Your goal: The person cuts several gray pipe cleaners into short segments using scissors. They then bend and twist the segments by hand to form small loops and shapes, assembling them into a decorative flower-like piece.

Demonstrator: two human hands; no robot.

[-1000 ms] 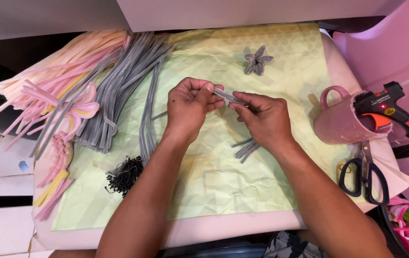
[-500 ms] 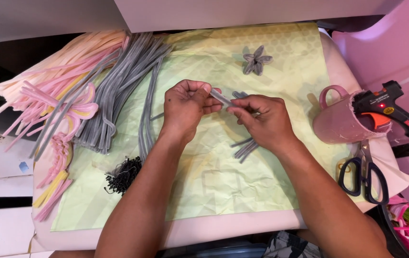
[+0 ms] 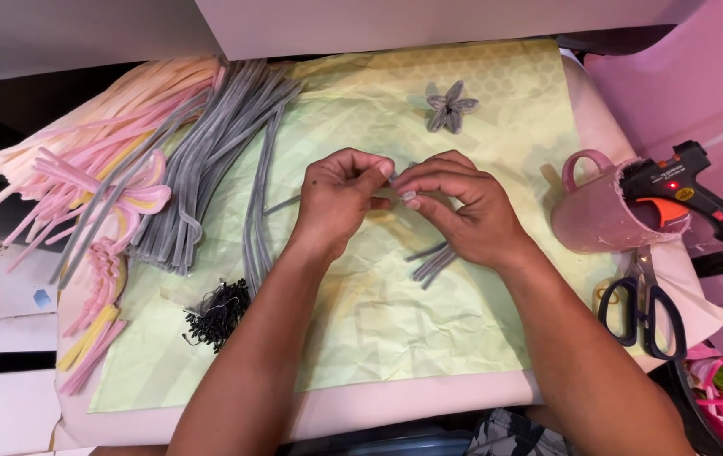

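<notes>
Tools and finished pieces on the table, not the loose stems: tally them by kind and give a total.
Glue gun: 1
Pink mug: 1
Black-handled scissors: 1
Finished grey flower: 1
Total: 4

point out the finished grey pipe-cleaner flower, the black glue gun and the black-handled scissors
finished grey pipe-cleaner flower point(image 3: 451, 107), head view, on its centre where the petals meet
black glue gun point(image 3: 674, 181), head view, on its body by the orange trigger
black-handled scissors point(image 3: 646, 306), head view, between the two black handle loops
</notes>
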